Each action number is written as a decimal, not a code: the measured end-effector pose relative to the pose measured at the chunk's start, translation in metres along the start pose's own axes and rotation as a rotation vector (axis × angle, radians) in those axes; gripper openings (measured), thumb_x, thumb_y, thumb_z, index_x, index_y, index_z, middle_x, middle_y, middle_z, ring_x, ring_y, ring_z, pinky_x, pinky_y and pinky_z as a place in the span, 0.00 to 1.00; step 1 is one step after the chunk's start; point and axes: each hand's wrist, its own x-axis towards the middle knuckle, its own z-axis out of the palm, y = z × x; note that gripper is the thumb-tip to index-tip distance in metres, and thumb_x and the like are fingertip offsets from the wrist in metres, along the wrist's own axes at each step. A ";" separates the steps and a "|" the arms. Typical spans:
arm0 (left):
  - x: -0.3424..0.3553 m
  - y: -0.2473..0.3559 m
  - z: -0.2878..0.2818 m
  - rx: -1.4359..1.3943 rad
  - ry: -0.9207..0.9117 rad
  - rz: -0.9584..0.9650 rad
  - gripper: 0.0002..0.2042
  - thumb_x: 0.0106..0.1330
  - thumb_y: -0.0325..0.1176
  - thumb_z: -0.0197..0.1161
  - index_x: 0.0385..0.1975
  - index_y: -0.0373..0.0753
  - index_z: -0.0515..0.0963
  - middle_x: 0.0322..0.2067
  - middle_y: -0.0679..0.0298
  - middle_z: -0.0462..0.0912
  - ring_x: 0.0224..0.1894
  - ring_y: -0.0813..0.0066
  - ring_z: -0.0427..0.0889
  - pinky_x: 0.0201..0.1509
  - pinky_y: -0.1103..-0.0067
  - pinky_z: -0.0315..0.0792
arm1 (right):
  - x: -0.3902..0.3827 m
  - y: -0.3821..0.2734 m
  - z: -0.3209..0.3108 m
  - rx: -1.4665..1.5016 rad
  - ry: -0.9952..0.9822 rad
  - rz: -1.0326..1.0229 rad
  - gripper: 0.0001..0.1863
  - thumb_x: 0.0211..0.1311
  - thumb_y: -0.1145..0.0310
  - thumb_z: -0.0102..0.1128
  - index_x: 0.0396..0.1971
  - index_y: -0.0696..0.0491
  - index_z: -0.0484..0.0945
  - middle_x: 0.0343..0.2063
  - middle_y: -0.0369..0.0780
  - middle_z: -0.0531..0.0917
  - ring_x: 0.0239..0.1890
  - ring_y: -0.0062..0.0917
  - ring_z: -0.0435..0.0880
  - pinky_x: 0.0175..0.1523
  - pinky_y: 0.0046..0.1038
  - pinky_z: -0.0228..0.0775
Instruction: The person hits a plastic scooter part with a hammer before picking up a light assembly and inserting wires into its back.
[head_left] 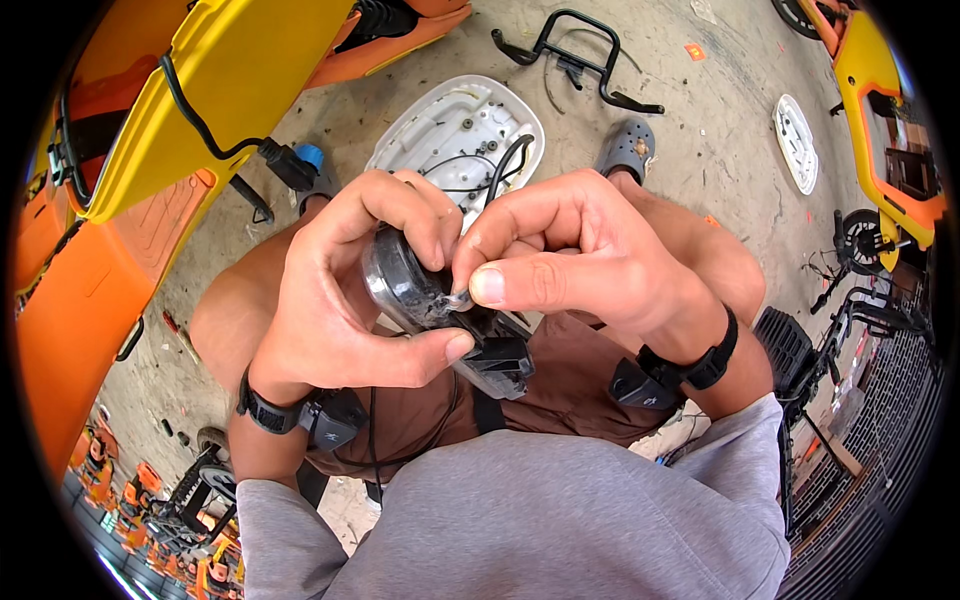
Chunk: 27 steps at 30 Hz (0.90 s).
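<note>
My left hand [345, 290] is closed round a black housing [395, 280] with a glossy curved rim, much like a vehicle lamp. It holds the housing tilted above my lap, thumb on the near side and fingers on the far side. Thumb and forefinger of my right hand [570, 265] pinch together at the housing's scuffed edge. Between them is a small greyish bit, too small to name. A black cable [508, 165] rises behind the right fingers; where its lower end goes is hidden. Straps with dark boxes circle both wrists.
Past my hands, a white plastic shell [400, 125] lies on the concrete floor, with a bent black tube frame [575, 65] beyond it. Yellow and orange body panels [230, 90] stand close at left. Another white shell [795, 145] and vehicle parts are at right.
</note>
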 end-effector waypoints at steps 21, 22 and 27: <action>-0.004 0.003 -0.003 -0.060 -0.024 -0.130 0.25 0.44 0.22 0.75 0.43 0.37 0.72 0.41 0.65 0.75 0.46 0.76 0.74 0.53 0.78 0.68 | 0.002 0.003 0.002 0.069 0.063 0.129 0.09 0.63 0.70 0.65 0.38 0.59 0.84 0.20 0.27 0.76 0.16 0.07 0.59 0.21 0.17 0.46; -0.005 0.004 -0.003 -0.051 0.025 -0.160 0.25 0.44 0.22 0.76 0.44 0.37 0.72 0.42 0.65 0.75 0.46 0.76 0.74 0.53 0.78 0.69 | 0.001 -0.003 0.006 -0.019 0.120 0.098 0.09 0.63 0.70 0.65 0.38 0.59 0.83 0.19 0.27 0.76 0.16 0.07 0.59 0.21 0.18 0.47; -0.004 0.004 -0.004 0.009 0.079 -0.111 0.26 0.47 0.20 0.75 0.47 0.35 0.71 0.43 0.64 0.75 0.48 0.77 0.76 0.53 0.79 0.72 | -0.005 -0.007 0.010 -0.614 0.241 -0.185 0.08 0.58 0.72 0.64 0.37 0.57 0.83 0.14 0.27 0.66 0.17 0.07 0.59 0.23 0.18 0.49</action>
